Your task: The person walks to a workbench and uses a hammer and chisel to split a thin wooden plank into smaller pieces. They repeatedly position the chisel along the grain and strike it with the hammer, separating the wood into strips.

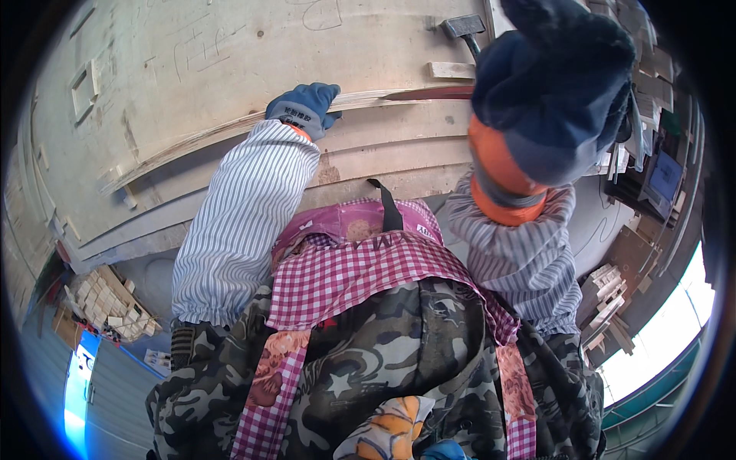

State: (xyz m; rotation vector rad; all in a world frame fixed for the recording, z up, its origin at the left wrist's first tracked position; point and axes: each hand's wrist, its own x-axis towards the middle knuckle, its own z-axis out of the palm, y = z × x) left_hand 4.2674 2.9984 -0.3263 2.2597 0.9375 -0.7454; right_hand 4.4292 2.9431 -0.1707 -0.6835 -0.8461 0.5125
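Observation:
My left hand (305,107), in a blue-grey glove, closes over the edge of long thin wooden strips (211,147) lying across the workbench. My right hand (548,100), in a dark blue and black glove with an orange cuff, is raised close to the camera. Its fingertips are dark and partly cut off by the upper edge, so I cannot make out whether it holds anything. Beside it, a hammer (464,27) shows its grey head, and its handle runs out of sight behind the glove. A narrow reddish-brown piece (429,93) also disappears behind that hand.
Pale boards (383,136) overlap along the bench's near side. A short wood block (451,70) lies by the hammer, and a small wooden frame (84,90) at far left. Wood offcuts (111,303) are piled lower left, with more stacked pieces (606,295) at right.

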